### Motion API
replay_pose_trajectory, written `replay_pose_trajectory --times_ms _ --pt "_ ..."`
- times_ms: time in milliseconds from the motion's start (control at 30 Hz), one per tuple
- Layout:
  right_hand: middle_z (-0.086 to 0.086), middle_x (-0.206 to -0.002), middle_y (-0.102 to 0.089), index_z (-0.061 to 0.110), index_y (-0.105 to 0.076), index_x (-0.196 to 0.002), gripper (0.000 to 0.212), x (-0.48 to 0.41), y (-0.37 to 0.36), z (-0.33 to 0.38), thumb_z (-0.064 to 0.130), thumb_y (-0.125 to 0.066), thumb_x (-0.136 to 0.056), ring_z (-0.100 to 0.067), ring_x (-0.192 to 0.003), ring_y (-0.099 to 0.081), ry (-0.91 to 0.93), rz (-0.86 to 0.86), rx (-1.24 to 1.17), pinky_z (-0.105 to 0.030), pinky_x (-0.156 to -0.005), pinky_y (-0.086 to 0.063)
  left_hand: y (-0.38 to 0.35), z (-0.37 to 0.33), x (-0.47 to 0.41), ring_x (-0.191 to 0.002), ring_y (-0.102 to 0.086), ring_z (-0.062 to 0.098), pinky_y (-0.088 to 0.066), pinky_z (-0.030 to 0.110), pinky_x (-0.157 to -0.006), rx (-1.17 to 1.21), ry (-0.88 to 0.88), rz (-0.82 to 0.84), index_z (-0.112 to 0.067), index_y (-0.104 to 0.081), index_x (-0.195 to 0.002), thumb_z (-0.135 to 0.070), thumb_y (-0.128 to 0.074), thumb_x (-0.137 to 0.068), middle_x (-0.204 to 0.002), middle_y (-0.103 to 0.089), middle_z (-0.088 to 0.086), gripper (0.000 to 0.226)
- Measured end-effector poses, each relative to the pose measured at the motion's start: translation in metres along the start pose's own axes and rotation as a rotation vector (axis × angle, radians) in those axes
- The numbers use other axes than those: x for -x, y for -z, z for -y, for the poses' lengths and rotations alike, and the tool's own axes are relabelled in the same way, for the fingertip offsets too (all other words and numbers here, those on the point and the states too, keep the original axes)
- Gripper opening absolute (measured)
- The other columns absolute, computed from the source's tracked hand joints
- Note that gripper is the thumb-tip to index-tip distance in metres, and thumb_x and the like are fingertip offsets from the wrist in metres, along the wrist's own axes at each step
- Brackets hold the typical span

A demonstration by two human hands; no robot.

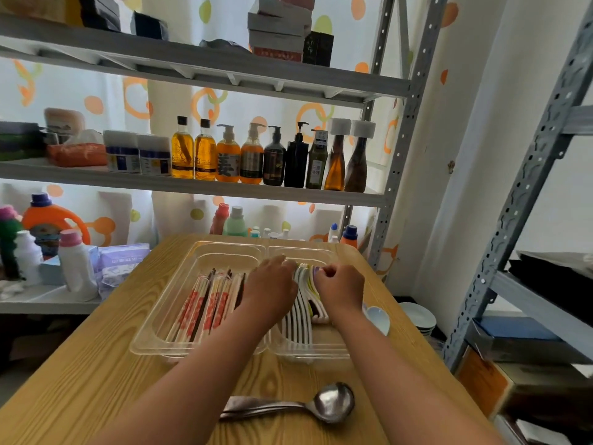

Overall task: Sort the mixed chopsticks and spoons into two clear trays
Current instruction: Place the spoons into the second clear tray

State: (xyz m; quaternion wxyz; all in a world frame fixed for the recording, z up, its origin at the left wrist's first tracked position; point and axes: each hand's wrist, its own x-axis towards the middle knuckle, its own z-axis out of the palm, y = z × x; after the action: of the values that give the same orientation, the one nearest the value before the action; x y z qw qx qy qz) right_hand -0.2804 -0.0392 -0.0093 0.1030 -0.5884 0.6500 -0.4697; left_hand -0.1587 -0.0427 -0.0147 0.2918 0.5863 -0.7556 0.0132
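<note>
Two clear trays stand side by side on the wooden table (pixel 96 364). The left tray (pixel 150 335) holds several chopsticks (pixel 205 306), red-patterned white ones and dark ones. The right tray (pixel 333 351) holds a row of white ceramic spoons (pixel 300 319). My left hand (pixel 272 284) rests over the divide between the trays, its fingers touching the spoon bowls. My right hand (pixel 340 284) is curled over the far spoons, and its fingertips pinch one of them. A pale blue spoon (pixel 378 317) lies on the table right of the trays. Metal ladles (pixel 324 404) lie stacked near the front edge.
A grey metal shelf rack (pixel 205 187) with bottles stands behind the table. Detergent bottles (pixel 48 223) and packets sit on a lower shelf at the left. Another rack (pixel 513 220) stands at the right, with stacked white plates (pixel 418 317) beside the table's edge.
</note>
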Motion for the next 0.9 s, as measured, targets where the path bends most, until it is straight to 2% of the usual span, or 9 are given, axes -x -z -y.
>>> replay_pose_trajectory --times_ms 200,267,367,433,500,533,633,733,900 --pt "-0.003 -0.083 -0.059 0.007 -0.064 -0.093 0.012 0.005 0.057 -0.018 0.013 -0.054 -0.091 -0.013 -0.073 -0.052 -0.086 -0.111 -0.054 -0.01 -0.051 -0.03 -0.001 -0.058 0.018 -0.116 -0.055 0.017 -0.043 0.03 -0.093 0.169 -0.103 0.029 -0.024 -0.056 -0.128 -0.027 -0.044 -0.096 -0.127 -0.06 -0.001 0.035" --pt "-0.006 -0.086 -0.063 0.005 -0.064 -0.093 0.014 0.01 0.073 -0.035 0.013 -0.053 -0.09 -0.018 -0.079 -0.057 -0.139 -0.118 -0.015 -0.017 -0.054 -0.035 -0.007 -0.071 0.026 -0.109 -0.058 0.016 -0.045 0.029 -0.088 0.197 -0.115 0.062 -0.024 -0.056 -0.128 -0.028 -0.045 -0.096 -0.124 -0.062 -0.001 0.034" --pt "-0.014 -0.093 -0.067 0.002 -0.066 -0.093 0.016 0.02 0.085 -0.06 0.011 -0.054 -0.088 -0.027 -0.087 -0.061 -0.21 -0.009 0.053 -0.03 -0.07 -0.047 -0.016 -0.078 0.032 -0.106 -0.059 0.017 -0.048 0.03 -0.087 0.214 -0.103 0.098 -0.023 -0.055 -0.128 -0.029 -0.046 -0.096 -0.124 -0.061 0.0 0.034" --pt "-0.016 -0.092 -0.067 -0.001 -0.067 -0.091 0.016 0.028 0.088 -0.072 0.01 -0.056 -0.086 -0.03 -0.091 -0.062 -0.246 0.078 0.075 -0.035 -0.073 -0.049 -0.019 -0.079 0.033 -0.106 -0.06 0.017 -0.049 0.032 -0.089 0.24 -0.074 0.118 -0.023 -0.055 -0.128 -0.03 -0.045 -0.096 -0.124 -0.061 0.0 0.034" --pt "-0.02 -0.087 -0.066 -0.006 -0.067 -0.089 0.02 0.035 0.088 -0.081 0.011 -0.058 -0.084 -0.033 -0.086 -0.063 -0.266 0.143 0.104 -0.038 -0.07 -0.05 -0.022 -0.081 0.035 -0.105 -0.06 0.017 -0.049 0.032 -0.089 0.262 -0.054 0.127 -0.022 -0.056 -0.127 -0.03 -0.044 -0.097 -0.123 -0.062 0.001 0.033" --pt "-0.019 -0.078 -0.064 -0.006 -0.065 -0.082 0.02 0.038 0.088 -0.084 0.014 -0.059 -0.084 -0.031 -0.077 -0.061 -0.277 0.189 0.123 -0.037 -0.063 -0.047 -0.023 -0.082 0.036 -0.106 -0.059 0.018 -0.048 0.032 -0.089 0.267 -0.049 0.133 -0.022 -0.056 -0.127 -0.029 -0.044 -0.097 -0.123 -0.062 0.001 0.033" --pt "-0.001 -0.054 -0.037 0.014 -0.042 -0.052 0.038 0.042 0.082 -0.089 0.021 -0.061 -0.084 -0.013 -0.048 -0.033 -0.272 0.289 0.203 -0.025 -0.044 -0.024 -0.027 -0.084 0.041 -0.11 -0.057 0.019 -0.046 0.034 -0.093 0.25 -0.046 0.146 -0.021 -0.055 -0.128 -0.028 -0.043 -0.097 -0.126 -0.06 0.003 0.035" --pt "0.002 -0.054 -0.026 0.019 -0.028 -0.053 0.045 0.039 0.078 -0.092 0.021 -0.061 -0.084 -0.01 -0.047 -0.021 -0.239 0.268 0.255 -0.021 -0.04 -0.016 -0.028 -0.083 0.045 -0.112 -0.056 0.02 -0.045 0.035 -0.095 0.221 -0.058 0.153 -0.022 -0.055 -0.128 -0.028 -0.041 -0.097 -0.127 -0.059 0.003 0.035" --pt "0.004 -0.056 -0.027 0.021 -0.03 -0.056 0.042 0.035 0.075 -0.097 0.026 -0.063 -0.082 -0.01 -0.048 -0.023 -0.243 0.314 0.279 -0.02 -0.04 -0.019 -0.029 -0.083 0.047 -0.112 -0.056 0.021 -0.045 0.036 -0.094 0.204 -0.063 0.149 -0.021 -0.054 -0.129 -0.027 -0.041 -0.097 -0.126 -0.059 0.005 0.035"
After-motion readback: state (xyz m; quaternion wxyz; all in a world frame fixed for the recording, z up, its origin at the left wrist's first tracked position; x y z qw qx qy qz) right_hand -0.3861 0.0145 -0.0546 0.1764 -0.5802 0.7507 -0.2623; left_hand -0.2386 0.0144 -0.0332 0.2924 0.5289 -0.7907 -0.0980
